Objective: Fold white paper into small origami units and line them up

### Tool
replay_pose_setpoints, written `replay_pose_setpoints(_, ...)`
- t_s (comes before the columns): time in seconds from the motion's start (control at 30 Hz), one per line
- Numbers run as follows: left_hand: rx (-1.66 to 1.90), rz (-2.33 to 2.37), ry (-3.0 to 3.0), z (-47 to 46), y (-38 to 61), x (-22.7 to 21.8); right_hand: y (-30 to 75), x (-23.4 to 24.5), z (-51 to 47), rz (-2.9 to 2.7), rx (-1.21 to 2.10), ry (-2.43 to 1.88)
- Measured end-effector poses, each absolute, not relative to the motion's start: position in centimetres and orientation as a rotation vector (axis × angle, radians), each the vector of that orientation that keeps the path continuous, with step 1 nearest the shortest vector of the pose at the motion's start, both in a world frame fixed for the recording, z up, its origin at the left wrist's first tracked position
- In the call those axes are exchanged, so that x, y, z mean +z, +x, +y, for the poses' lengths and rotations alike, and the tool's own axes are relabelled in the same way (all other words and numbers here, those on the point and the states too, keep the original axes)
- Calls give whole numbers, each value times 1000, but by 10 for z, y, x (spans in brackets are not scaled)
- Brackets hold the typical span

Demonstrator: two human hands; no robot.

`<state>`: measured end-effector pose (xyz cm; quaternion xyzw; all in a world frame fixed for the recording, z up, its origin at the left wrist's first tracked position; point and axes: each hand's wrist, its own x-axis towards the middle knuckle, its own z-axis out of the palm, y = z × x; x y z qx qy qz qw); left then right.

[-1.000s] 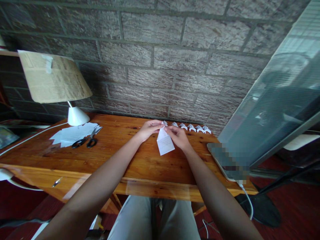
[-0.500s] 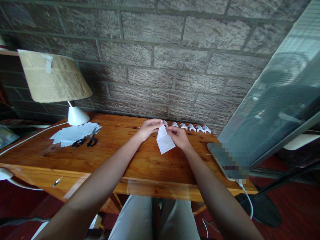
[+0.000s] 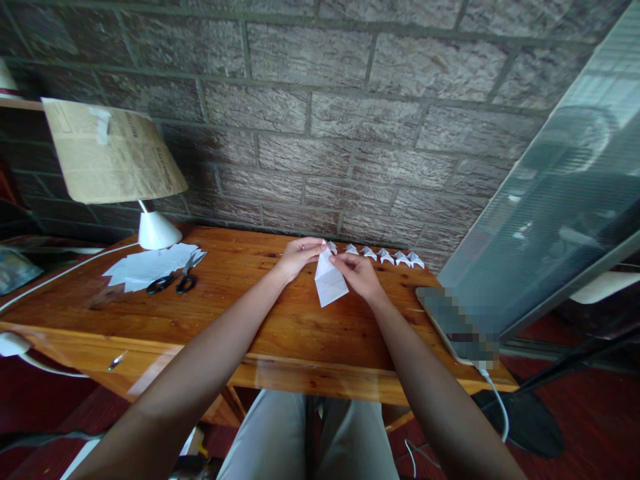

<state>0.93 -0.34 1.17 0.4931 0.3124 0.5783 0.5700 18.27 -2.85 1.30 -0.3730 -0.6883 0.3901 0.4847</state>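
A white sheet of paper point(image 3: 332, 285), folded to a point at its far end, is held between both hands above the wooden desk. My left hand point(image 3: 299, 259) pinches the pointed far end from the left. On the right side, the thumb and fingers of my right hand point(image 3: 359, 272) grip the paper's edge near its middle. The paper's square lower end hangs free toward me. Just beyond my hands, several small folded white paper pieces point(image 3: 385, 256) stand in a row along the back of the desk; my fingers partly hide the leftmost.
Loose white paper sheets point(image 3: 150, 265) lie at the left, with black-handled scissors point(image 3: 175, 281) on their edge. Behind them stands a lamp point(image 3: 158, 230). A tablet-like device point(image 3: 453, 327) with a white cable rests at the desk's right. A brick wall point(image 3: 325, 133) closes off the back.
My right fingers have shifted slightly along the paper's edge, and its lower end has turned a little. The view has moved slightly. Both hands keep hold of the paper.
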Motion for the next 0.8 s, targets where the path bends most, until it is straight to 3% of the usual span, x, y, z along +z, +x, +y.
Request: replay_pose_setpoints(0.8, 1360, 749, 1177, -2, 10, 10, 187, 3, -19, -1629, 1013, -945)
